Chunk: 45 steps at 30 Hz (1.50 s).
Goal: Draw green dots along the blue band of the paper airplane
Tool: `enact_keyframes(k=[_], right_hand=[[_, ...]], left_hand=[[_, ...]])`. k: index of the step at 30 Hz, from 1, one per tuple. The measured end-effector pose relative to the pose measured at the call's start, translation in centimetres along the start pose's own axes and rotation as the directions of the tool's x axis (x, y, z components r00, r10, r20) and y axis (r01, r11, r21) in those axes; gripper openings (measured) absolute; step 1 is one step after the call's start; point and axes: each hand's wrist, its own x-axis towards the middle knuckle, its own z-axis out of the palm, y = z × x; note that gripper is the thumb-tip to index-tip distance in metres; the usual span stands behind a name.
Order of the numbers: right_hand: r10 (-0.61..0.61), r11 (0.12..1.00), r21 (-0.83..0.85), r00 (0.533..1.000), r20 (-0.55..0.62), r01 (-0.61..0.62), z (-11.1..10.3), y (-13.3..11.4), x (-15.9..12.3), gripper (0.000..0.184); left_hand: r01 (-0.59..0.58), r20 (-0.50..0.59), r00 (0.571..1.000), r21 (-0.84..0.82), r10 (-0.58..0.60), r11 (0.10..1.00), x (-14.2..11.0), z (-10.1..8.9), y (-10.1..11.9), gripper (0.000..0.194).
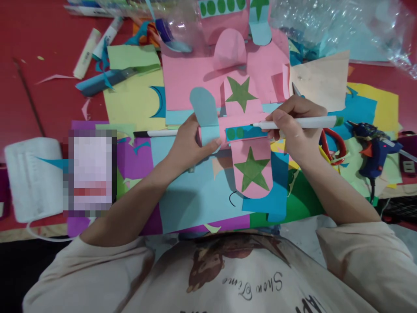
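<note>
Your right grip (301, 140) pinches a white marker (312, 122), tip at the blue strip (256, 132); your left grip (192, 145) pinches the pink paper plane (243, 121) by its pale-blue flap (206, 113).

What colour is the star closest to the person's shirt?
That star is green; it shows best in the head view.

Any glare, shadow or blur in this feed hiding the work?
Head view: white glints streak the clear plastic wrap; a soft shadow darkens the light blue sheet below the left hand; pixelation hides a patch at left. Same head view: the pink paper plane reads clearly, green stars included.
</note>
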Motion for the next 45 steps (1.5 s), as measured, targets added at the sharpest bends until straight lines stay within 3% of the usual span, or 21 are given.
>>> enact_keyframes(k=[6, 18, 27, 45], right_hand=[[0.0, 0.991, -0.137, 0.998, 0.069, 0.01, -0.05, -0.05, 0.27, 0.043], [-0.093, 0.97, -0.219, 0.992, 0.083, 0.11, 0.19, 0.57, 0.19, 0.041], [-0.104, 0.96, -0.249, 0.988, 0.118, 0.13, 0.35, 0.28, 0.36, 0.046], [-0.077, 0.964, -0.232, 0.969, 0.236, 0.133, -0.09, -0.14, 0.52, 0.034]], left_hand=[[0.011, -0.005, 1.0, -0.01, -0.012, 1.0, 0.23, -0.36, -0.14, 0.047], [0.052, 0.006, 0.999, 0.026, -0.052, 0.998, 0.22, -0.32, 0.21, 0.044], [0.056, 0.005, 0.998, 0.039, -0.056, 0.998, 0.15, -0.32, 0.2, 0.043], [0.046, 0.0, 0.999, 0.023, -0.046, 0.999, 0.33, -0.37, 0.14, 0.051]])
